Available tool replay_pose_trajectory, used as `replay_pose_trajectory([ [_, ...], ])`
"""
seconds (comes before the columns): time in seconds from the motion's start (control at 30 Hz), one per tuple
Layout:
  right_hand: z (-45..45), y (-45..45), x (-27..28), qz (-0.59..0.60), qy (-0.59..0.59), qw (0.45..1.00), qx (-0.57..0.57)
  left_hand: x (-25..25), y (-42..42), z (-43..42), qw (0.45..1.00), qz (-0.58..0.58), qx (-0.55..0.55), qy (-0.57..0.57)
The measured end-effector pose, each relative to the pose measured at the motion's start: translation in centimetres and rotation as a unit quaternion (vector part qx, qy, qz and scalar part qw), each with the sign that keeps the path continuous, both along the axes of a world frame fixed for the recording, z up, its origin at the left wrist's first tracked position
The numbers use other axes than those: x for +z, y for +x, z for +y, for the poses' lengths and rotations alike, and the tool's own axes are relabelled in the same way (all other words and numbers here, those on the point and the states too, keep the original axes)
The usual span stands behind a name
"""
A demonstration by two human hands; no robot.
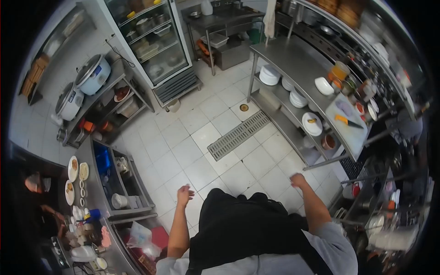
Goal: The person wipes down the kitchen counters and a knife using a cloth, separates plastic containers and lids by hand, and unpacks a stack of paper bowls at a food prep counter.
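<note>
My left hand (185, 195) hangs in the air over the tiled floor, left of the black apron (247, 224). Its fingers are apart and nothing is in it. On the other side, my right hand (297, 180) hangs over the floor with its fingers curled in; whether it holds anything is too small to tell. Neither hand touches a surface. The floor drain grate (239, 135) lies ahead of both hands.
At right, a steel table (293, 59) bears a cutting board (341, 123) and a knife (349, 121). A left counter (95, 183) holds plates (73, 168); a person (43, 206) stands behind it. A glass-door fridge (151, 46) and rice cookers (93, 74) are farther off.
</note>
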State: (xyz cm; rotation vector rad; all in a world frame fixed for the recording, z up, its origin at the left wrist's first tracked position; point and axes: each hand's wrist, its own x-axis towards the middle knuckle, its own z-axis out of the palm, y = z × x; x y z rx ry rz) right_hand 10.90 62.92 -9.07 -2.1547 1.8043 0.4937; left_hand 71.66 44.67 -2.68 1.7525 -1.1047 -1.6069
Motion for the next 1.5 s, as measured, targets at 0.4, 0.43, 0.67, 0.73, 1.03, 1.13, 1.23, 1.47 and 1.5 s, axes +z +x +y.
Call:
replay_pose_trajectory([
  [0.4, -27.8, 11.4, 5.0, -0.374, 0.014, 0.923, -0.087, -16.8, 6.3, -8.0, 0.816, -0.254, -0.519, 0.036],
  [0.43, -27.3, 10.9, 7.8, -0.367, 0.048, 0.898, -0.236, -17.3, 5.3, -11.3, 0.802, -0.249, -0.544, 0.012],
  [0.67, -24.1, 1.8, 13.1, -0.557, -0.123, 0.584, -0.577, -11.2, -4.1, -40.0, 0.925, 0.011, -0.314, 0.213],
  [0.73, -21.6, -3.6, 13.5, -0.496, -0.285, 0.587, -0.573, -2.7, -10.4, -46.1, 0.954, -0.029, -0.284, 0.092],
  [1.03, -17.3, -27.1, 21.9, 0.024, -0.413, 0.503, -0.759, 0.7, -21.8, -59.9, 0.921, -0.082, -0.362, 0.117],
  [1.13, -17.2, -31.6, 20.6, 0.122, -0.241, 0.577, -0.771, 0.2, -25.6, -57.2, 0.853, -0.172, -0.47, 0.149],
  [1.23, -15.4, -34.5, 15.5, 0.141, -0.248, 0.619, -0.732, 2.7, -28.7, -54.4, 0.754, -0.192, -0.624, 0.074],
  [1.47, -18.5, -25.8, 23.0, 0.047, -0.467, 0.428, -0.773, 5.0, -37.6, -61.3, 0.819, -0.028, -0.559, 0.128],
  [1.5, -19.4, -22.8, 23.3, 0.075, -0.53, 0.425, -0.73, 6.2, -40.0, -63.0, 0.85, 0.071, -0.507, 0.123],
])
